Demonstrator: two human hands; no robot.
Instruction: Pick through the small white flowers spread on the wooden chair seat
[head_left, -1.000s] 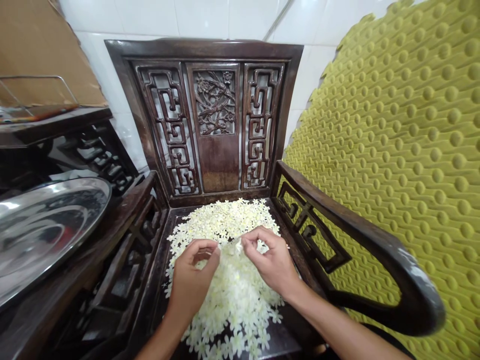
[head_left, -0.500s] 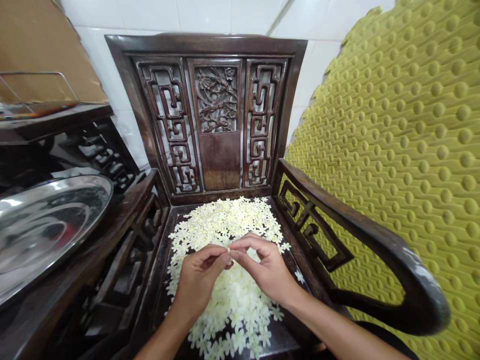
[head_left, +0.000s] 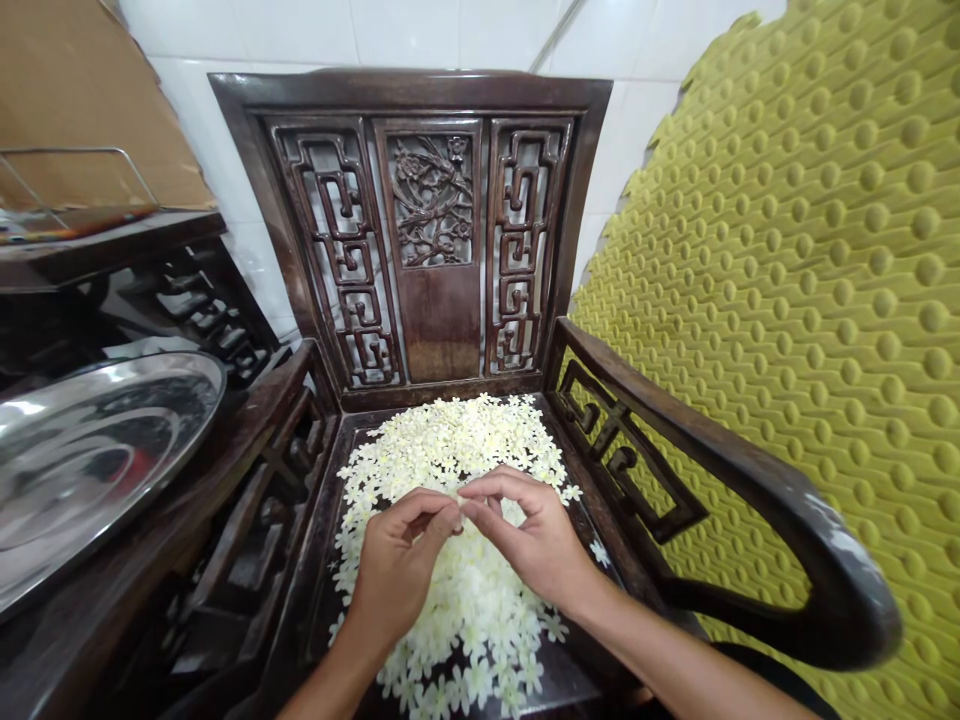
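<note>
Many white flowers [head_left: 465, 440] with pale yellow middles lie heaped on the seat of a dark carved wooden chair [head_left: 440, 320]. Over the heap my left hand [head_left: 401, 555] and my right hand [head_left: 532, 530] meet, fingertips almost touching. Both are closed in a pinch, thumb against forefinger. Something tiny and pale shows between the fingertips, too small to name; it resembles the flowers below. Part of the heap is hidden under my hands and wrists. One loose flower [head_left: 599, 552] lies apart near the seat's right edge.
A shiny round metal tray [head_left: 180, 385] rests by the left armrest [head_left: 255, 420]. To the right, beyond the right armrest [head_left: 720, 460], stands a yellow-green knobbly foam mat [head_left: 825, 300]. Cardboard [head_left: 90, 100] and a white tiled wall [head_left: 412, 35] are behind.
My hands stay in nearly the same place, pinching. The small pale bit between my fingertips shows less than before. The flowers have not moved.
</note>
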